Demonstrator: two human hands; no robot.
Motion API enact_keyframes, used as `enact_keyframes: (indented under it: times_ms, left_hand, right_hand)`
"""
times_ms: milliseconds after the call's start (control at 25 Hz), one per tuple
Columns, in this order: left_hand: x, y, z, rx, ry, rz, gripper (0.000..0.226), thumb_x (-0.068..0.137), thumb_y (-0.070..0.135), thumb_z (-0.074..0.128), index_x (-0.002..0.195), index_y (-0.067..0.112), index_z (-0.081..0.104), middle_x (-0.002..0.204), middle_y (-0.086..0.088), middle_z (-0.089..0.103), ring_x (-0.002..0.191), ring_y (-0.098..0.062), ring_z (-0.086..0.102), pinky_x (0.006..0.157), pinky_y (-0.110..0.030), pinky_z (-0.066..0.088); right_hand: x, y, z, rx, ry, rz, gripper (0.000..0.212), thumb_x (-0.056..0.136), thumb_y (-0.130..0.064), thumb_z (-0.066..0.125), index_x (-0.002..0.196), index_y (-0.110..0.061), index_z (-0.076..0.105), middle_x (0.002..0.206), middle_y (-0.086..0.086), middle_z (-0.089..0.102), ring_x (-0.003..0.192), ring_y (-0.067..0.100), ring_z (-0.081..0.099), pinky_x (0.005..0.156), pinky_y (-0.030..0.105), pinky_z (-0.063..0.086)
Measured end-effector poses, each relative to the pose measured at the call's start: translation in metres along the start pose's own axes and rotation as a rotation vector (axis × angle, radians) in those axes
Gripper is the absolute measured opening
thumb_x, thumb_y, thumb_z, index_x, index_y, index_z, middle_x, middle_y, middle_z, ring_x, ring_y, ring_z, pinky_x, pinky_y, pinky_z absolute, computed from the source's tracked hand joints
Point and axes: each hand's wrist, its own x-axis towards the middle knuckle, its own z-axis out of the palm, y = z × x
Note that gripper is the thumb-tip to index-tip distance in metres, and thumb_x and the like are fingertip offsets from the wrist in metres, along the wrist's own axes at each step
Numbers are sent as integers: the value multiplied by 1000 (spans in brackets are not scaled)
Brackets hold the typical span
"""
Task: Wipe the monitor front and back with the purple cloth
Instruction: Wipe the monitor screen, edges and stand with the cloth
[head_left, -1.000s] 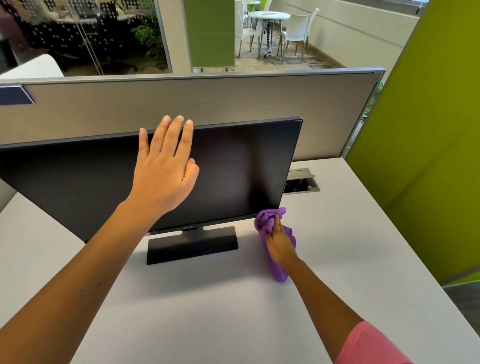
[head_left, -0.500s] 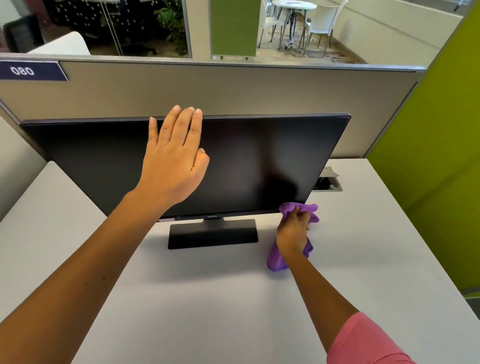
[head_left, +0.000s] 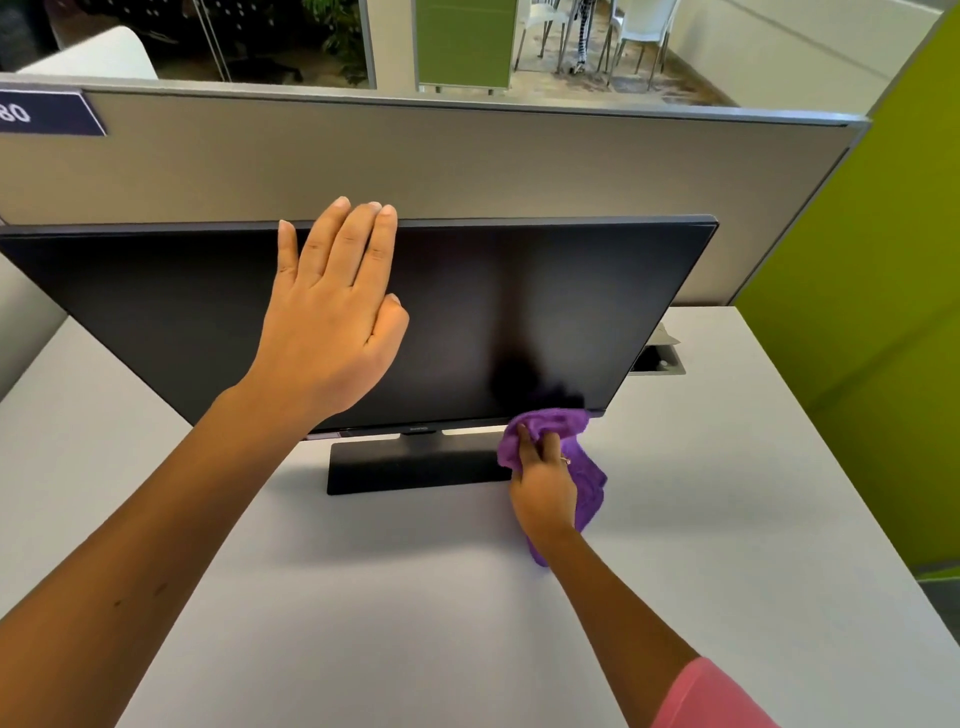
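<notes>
Head view: right hand (head_left: 545, 486) grips bunched cloth (head_left: 584, 467) at the monitor's (head_left: 519, 312) lower right edge. Left hand (head_left: 332, 312), fingers straight, lies flat on the screen near the top. Screen's long axis runs left-right, so wipe leftward.

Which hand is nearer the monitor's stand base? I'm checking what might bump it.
Right. The right hand, gripping the purple cloth, sits beside the stand base's right end; the left hand lies higher, near the screen's top edge.
</notes>
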Motion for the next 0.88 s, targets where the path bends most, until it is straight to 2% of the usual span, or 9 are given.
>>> enact_keyframes:
  times_ms: [120,200,320,400,520,600,680,760,880]
  left_hand:
    - [0,1,0,0,1,-3,62,90,25,27,150,11,21,155,-5,24,146,-23,11,117,-50,-2]
    - [0,1,0,3,5,-3,62,90,26,26,150,11,21,155,-6,25,146,-24,11,117,-50,-2]
    - [1,2,1,5,13,-10,62,90,26,26,150,11,21,155,-6,25,146,-24,11,117,-49,-3]
    - [0,2,2,1,15,-18,62,90,26,26,150,11,20,155,-5,24,146,-24,10,117,-49,-3]
    - [0,3,2,-10,13,-20,62,90,26,26,150,11,20,155,-5,24,146,-24,10,117,-49,-3]
    - [0,2,1,-8,8,-17,62,90,26,25,150,12,20,155,-5,23,147,-23,10,117,-49,-3]
    - [0,2,0,-5,4,-11,62,90,25,26,150,12,20,156,-4,23,147,-23,10,118,-49,-3]
    - [1,1,0,-6,2,-7,62,90,24,27,150,12,20,156,-5,23,147,-23,10,117,-49,-3]
    - [0,0,1,-8,9,-8,62,90,24,27,150,12,20,155,-5,23,146,-23,10,117,-49,-3]
  right_hand:
    - [-6,9,-12,7,221,-5,14,100,-30,40,102,-20,51,81,-11,53,86,23,60,64,9,39]
    - [-1,15,-30,-99,409,-8,17,98,-20,44,107,-8,53,82,-11,47,86,27,59,61,12,37]
    - [15,13,-54,-153,561,-29,21,95,-16,48,109,-1,54,101,10,50,85,28,57,69,28,42]
    - [26,11,-62,-192,537,-100,24,96,-33,48,109,-14,53,99,6,56,80,18,56,69,27,44]
    - [39,11,-57,-286,420,-213,46,88,-67,32,93,-25,49,75,-2,57,67,16,57,57,27,45]
    - [43,14,-57,-463,323,-197,41,91,-60,29,99,-24,47,83,3,59,67,21,58,52,31,47]
    - [48,18,-59,-576,235,-200,24,98,-37,37,115,-22,44,97,3,59,65,17,54,44,25,42]
    - [53,23,-63,-542,227,-204,16,100,-33,38,109,-22,47,96,3,60,63,13,53,42,17,35]
    - [58,19,-73,-439,207,-200,20,100,-33,40,107,-21,55,96,0,63,76,16,59,52,14,40]
